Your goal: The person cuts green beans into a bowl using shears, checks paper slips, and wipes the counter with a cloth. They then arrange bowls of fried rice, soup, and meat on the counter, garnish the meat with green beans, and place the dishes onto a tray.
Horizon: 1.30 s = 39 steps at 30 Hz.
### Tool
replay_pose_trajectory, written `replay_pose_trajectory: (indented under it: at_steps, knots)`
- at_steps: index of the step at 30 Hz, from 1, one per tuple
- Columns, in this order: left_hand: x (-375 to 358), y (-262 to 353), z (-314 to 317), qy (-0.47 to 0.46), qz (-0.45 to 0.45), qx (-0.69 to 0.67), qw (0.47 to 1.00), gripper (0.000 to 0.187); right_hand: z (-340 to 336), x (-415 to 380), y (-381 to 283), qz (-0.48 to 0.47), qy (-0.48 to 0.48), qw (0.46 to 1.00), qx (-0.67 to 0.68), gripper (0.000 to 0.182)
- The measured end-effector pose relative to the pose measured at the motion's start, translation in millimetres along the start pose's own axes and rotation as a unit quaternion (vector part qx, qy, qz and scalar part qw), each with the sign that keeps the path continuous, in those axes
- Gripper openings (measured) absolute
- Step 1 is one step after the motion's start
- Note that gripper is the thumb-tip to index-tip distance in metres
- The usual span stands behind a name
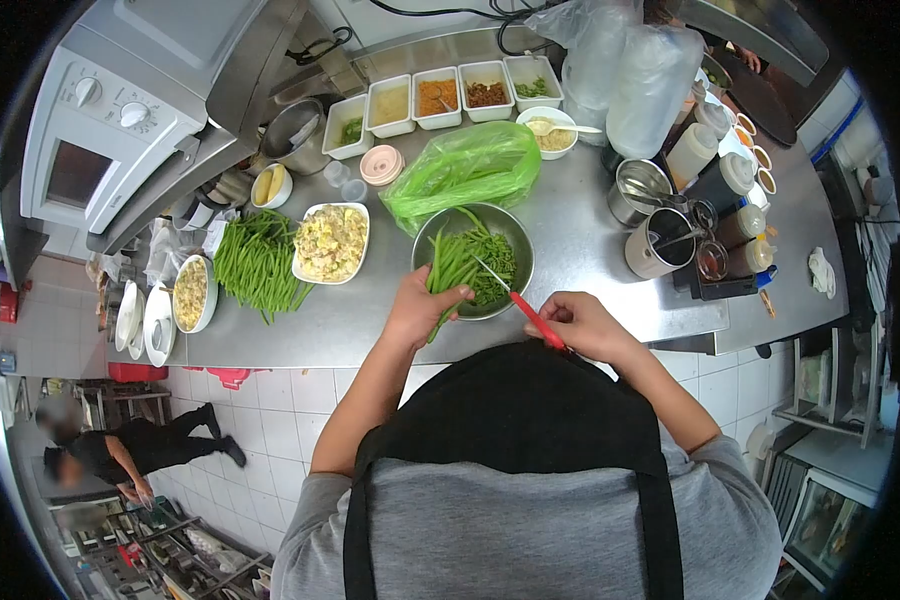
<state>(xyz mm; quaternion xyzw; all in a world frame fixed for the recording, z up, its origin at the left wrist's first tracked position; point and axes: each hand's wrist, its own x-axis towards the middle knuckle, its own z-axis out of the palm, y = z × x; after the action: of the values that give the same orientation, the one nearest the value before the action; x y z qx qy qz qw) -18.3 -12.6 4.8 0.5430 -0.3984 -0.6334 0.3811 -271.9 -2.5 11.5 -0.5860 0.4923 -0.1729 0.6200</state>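
My left hand (422, 308) is closed around a bunch of long green beans (452, 262), its tips leaning over a steel mixing bowl (526, 280). Short chopped green bean pieces (495, 256) lie in that bowl. With my right hand (582, 325) I grip red-handled scissors (536, 318), seen almost edge-on. Their thin metal blades reach over the rim and touch or nearly touch the held beans. Behind the bowl lies a green plastic bag (470, 170) with more greens inside. A pile of whole green beans (255, 262) rests on the steel counter to the left.
A white dish of chunky yellow-and-pink food (331, 243) sits left of the bowl. Several white ingredient tubs (436, 98) line the back. Steel containers (660, 243) and squeeze bottles (692, 152) stand at right. A microwave (110, 130) is upper left. Another person (135, 455) is at lower left.
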Motion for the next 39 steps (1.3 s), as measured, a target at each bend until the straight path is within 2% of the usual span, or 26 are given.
replay_pose_trajectory:
  at_steps: [4,13,16,22,25,29,35,39]
  knots:
    - [2,-3,-1,0.0,-0.006,0.061,0.998,0.027,0,5,-6,0.034,-0.033,0.998,0.039,0.028]
    - [3,8,-6,-0.034,-0.023,0.142,0.989,0.025,-2,12,6,0.007,-0.044,0.997,0.059,0.035]
    - [6,9,-13,-0.022,-0.025,0.16,0.987,0.026,-12,2,-2,0.042,-0.051,0.998,-0.001,0.026]
    - [13,10,-22,-0.016,-0.009,0.163,0.987,0.03,-20,-23,-2,-0.007,-0.003,1.0,0.013,0.026]
    - [13,10,-16,-0.007,0.013,0.183,0.983,0.035,-14,-27,-14,-0.022,0.006,0.997,-0.077,0.027]
    - [16,2,-12,-0.019,0.033,0.21,0.977,0.04,-5,-9,-5,-0.051,0.023,0.998,-0.021,0.036]
    - [14,-3,-12,0.012,0.033,0.253,0.967,0.042,2,7,4,0.007,-0.037,0.995,0.095,0.034]
    - [10,9,-7,0.015,0.035,0.356,0.934,0.038,3,10,-1,0.015,-0.029,0.995,0.097,0.033]
